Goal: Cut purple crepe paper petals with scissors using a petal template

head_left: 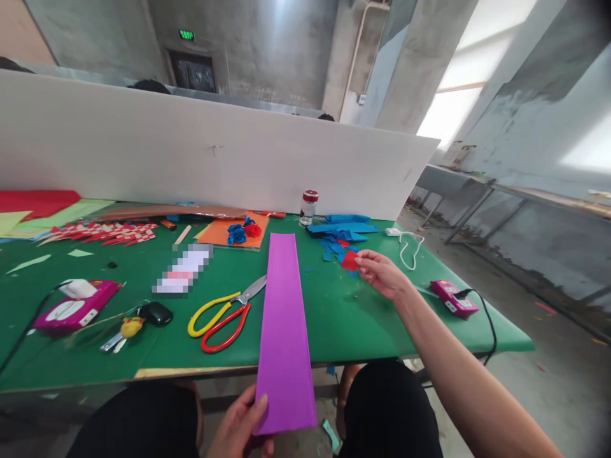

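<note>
Left hand (pixel 238 423) pinching purple paper strip (pixel 285 331), right hand (pixel 382 273) gripping red scrap (pixel 349 261) over bench (pixel 363 324), probably sorting pieces, scissors (pixel 224 315) likely up next

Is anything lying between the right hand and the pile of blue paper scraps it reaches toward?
Nothing visible blocks it. The right hand pinches a red paper scrap right at the edge of the blue paper scraps, with only bare green table around. The left hand holds the purple paper strip, well to the side.

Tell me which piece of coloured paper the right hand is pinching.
The small red scrap, held at the right hand's fingertips beside the blue scraps. The long purple sheet is in the left hand instead.
</note>
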{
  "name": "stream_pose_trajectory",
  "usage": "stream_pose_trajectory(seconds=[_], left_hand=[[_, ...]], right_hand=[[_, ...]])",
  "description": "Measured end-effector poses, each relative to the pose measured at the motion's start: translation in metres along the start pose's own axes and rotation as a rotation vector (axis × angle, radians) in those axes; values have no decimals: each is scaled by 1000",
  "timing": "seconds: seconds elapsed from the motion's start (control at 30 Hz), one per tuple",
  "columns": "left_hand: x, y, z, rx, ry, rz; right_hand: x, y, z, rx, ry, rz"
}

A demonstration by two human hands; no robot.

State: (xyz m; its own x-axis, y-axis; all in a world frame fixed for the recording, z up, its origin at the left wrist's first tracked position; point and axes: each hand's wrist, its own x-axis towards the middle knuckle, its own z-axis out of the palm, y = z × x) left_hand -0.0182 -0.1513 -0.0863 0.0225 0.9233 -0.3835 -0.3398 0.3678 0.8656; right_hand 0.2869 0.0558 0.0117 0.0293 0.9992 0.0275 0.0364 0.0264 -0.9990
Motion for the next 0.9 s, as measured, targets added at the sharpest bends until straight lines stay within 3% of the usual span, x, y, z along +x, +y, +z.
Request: stream_pose_trajectory(seconds=[0.07, 0.17, 0.3, 0.4, 0.53, 0.6, 0.67, 0.83, 0.9], left_hand=[[-5, 5, -8, 16, 12, 29], [-8, 13, -24, 54, 48, 49], [-8, 14, -39, 113, -19, 17], [-12, 12, -36, 200, -34, 2], [-24, 17, -24, 392, 226, 232], [-31, 24, -17, 448, 278, 334], [-37, 31, -9, 466, 211, 331], [-36, 32, 11, 406, -176, 120], [-33, 28, 15, 396, -231, 44]], right_hand=[[-44, 6, 23, 66, -69, 44], [-111, 23, 58, 311, -213, 257], [-174, 51, 95, 442, -266, 454], [-193, 63, 112, 426, -254, 478], [-197, 60, 118, 264, -193, 377], [-199, 54, 121, 172, -176, 342], [-204, 50, 126, 118, -185, 320], [-217, 49, 144, 131, -248, 259], [-219, 47, 146, 145, -261, 256]])
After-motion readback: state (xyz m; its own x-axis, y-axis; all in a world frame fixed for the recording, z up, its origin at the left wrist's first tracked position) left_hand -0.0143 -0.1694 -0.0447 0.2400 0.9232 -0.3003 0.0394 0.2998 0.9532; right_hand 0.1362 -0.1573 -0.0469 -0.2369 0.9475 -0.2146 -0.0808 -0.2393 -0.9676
